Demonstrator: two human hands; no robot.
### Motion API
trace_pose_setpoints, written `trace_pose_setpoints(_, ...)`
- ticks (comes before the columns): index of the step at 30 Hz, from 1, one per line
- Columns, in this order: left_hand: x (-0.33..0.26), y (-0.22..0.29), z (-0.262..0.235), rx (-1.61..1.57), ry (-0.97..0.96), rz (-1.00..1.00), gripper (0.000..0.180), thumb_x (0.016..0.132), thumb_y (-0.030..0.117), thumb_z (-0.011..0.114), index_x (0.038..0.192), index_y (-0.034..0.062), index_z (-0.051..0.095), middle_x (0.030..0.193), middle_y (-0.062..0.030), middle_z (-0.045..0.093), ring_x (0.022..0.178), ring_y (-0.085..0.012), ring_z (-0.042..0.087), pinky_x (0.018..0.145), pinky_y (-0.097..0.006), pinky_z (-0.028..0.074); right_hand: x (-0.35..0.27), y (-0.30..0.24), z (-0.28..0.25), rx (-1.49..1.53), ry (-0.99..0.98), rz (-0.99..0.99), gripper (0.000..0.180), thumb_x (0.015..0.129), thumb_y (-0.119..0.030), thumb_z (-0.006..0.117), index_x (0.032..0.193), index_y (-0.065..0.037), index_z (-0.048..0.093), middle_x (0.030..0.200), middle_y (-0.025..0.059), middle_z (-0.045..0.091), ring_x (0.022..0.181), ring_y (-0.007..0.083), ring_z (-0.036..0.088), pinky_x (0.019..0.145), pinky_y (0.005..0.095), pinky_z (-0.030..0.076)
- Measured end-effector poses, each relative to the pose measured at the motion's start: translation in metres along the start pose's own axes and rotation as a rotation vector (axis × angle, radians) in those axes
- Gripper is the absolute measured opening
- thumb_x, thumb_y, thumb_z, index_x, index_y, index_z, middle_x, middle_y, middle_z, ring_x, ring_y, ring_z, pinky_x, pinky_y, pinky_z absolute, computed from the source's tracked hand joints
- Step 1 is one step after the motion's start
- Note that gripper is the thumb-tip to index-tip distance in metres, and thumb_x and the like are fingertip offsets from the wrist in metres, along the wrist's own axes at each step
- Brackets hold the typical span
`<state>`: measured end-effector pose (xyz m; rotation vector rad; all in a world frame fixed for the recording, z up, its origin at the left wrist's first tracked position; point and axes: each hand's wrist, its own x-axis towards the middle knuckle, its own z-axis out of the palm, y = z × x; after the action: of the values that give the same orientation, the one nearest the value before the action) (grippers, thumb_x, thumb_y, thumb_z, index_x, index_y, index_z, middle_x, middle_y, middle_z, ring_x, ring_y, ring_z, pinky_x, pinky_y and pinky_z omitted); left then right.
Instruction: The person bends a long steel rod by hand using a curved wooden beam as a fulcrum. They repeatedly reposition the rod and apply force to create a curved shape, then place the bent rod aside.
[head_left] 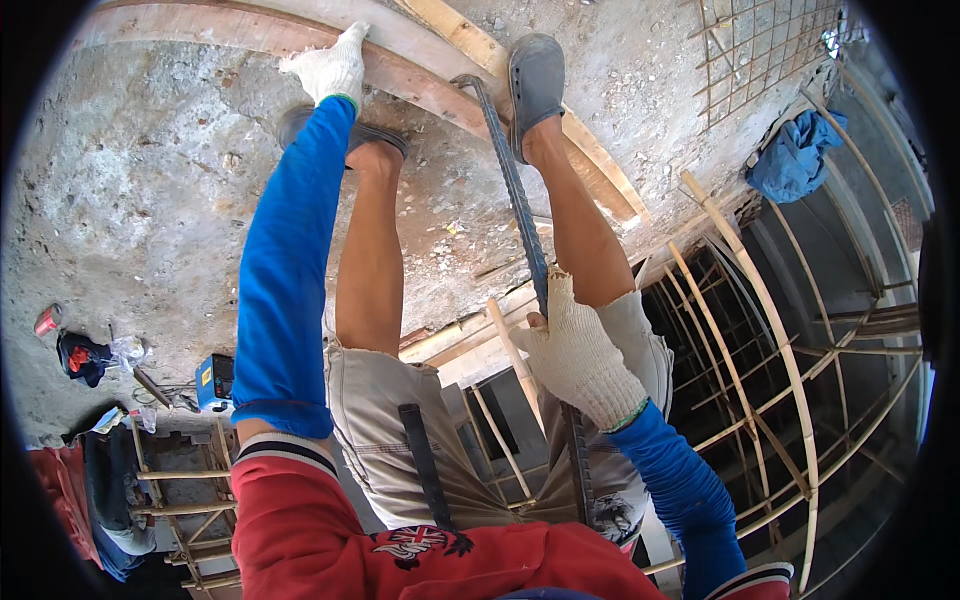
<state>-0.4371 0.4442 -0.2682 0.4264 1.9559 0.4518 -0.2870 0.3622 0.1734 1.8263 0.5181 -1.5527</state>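
Across the rough floor (170,190), we find the long plank (215,40), probably stiff; we should hold its edges. Over it lies the hooked, ribbed steel bar's (513,195) far end, likely heavy, rigid: grip mid-shaft. Our right hand (585,360) wraps the bar; our left hand (335,68) meets the plank, grip unclear.

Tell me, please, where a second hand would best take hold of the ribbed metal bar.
Probably on the bare stretch of the ribbed metal bar between its bent end and the gloved right hand, coming from the person's left. That stretch is straight and slim, its ridges may aid grip, and the right leg crowds the other side.
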Motion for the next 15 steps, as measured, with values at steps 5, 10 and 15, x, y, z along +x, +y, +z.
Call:
trace_pose_setpoints(5,0.017,-0.016,0.002,0.102,0.028,0.077,0.138,0.069,0.045,0.096,0.152,-0.0176,0.007,0.159,-0.0379,0.036,0.151,-0.0391,0.039,0.125,-0.041,0.032,0.012,0.014,-0.082,-0.594,0.026,-0.217,0.07,0.093,-0.032,0.072,0.134,0.018,0.044,0.092,0.0327,0.07,0.094,0.0446,0.075,0.074,0.05,0.06)
trace_pose_setpoints(10,0.006,-0.014,-0.002,-0.03,0.046,0.091,0.136,0.069,0.05,0.095,0.15,-0.0201,0.01,0.154,-0.0388,0.041,0.145,-0.0397,0.045,0.122,-0.039,0.035,0.036,-0.033,-0.192,-0.446,-0.315,0.104,0.051,0.088,-0.019,0.074,0.123,0.009,0.05,0.086,0.0213,0.069,0.073,0.0303,0.073,0.056,0.0415,0.056)
trace_pose_setpoints(15,-0.079,-0.014,0.037,-0.264,0.267,-0.008,0.092,0.086,0.046,0.088,0.138,-0.0091,0.036,0.129,-0.0261,0.058,0.117,-0.032,0.06,0.104,-0.039,0.047,0.09,-0.004,-0.261,-0.459,-0.301,0.167,0.05,0.086,-0.002,0.069,0.133,0.001,0.052,0.087,0.0112,0.062,0.053,0.017,0.061,0.039,0.0321,0.045)
